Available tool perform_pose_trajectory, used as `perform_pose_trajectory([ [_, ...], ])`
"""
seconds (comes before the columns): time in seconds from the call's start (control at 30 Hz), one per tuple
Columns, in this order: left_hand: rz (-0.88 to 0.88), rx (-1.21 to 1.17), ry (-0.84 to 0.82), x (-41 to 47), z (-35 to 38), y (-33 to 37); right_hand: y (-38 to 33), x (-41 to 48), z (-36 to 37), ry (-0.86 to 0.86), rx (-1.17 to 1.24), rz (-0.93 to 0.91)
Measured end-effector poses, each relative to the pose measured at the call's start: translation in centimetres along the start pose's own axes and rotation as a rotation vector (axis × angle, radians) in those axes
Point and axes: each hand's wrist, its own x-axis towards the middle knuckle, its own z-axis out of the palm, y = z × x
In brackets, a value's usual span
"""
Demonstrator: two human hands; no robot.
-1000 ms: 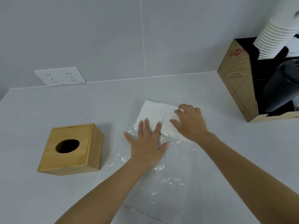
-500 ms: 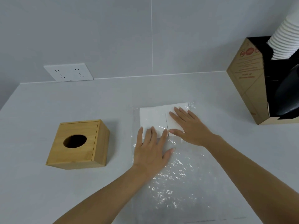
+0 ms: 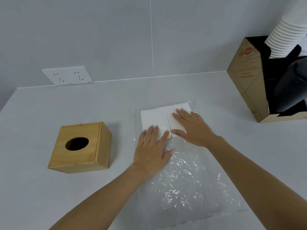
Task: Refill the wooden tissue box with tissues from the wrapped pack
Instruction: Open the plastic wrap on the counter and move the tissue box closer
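A white stack of tissues (image 3: 153,119) lies inside a clear plastic wrapper (image 3: 187,176) on the grey counter, at the wrapper's far end. My left hand (image 3: 152,147) rests flat on the wrapper, fingertips on the near left edge of the stack. My right hand (image 3: 192,127) lies flat on the right half of the stack, fingers spread. Neither hand grips anything. The wooden tissue box (image 3: 79,146) stands to the left, lid shut, its round hole showing dark inside.
A brown cardboard box (image 3: 247,80) holding a stack of white cups (image 3: 285,35) and a dark object stands at the back right. A white wall socket (image 3: 67,75) sits at the back left. The grey wall meets the counter behind.
The view has shifted, so everything sits further right and nearer. Both hands stay flat on the pack; my right hand's fingers have slid a little further over the tissues.
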Motion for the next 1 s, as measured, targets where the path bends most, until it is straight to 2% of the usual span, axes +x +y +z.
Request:
perform_pose_trajectory([
  [0.27, -0.016, -0.077, 0.15, -0.4, -2.4, -2.6, -3.6, -0.9, -0.3, 0.185, 0.111, 0.042],
  [0.47, -0.141, -0.077, 0.243, -2.6, -4.8, -6.6, -8.4, -0.5, -0.4, 0.236, 0.218, -0.012],
  [0.67, -0.236, -0.086, 0.265, -5.5, -6.2, -10.5, -13.5, 0.5, -1.1, 0.22, 0.324, -0.11],
  [1.0, -0.345, -0.153, 0.265, -10.8, -6.9, -16.8, -20.3, 2.3, -1.2, 0.171, 0.34, -0.218],
])
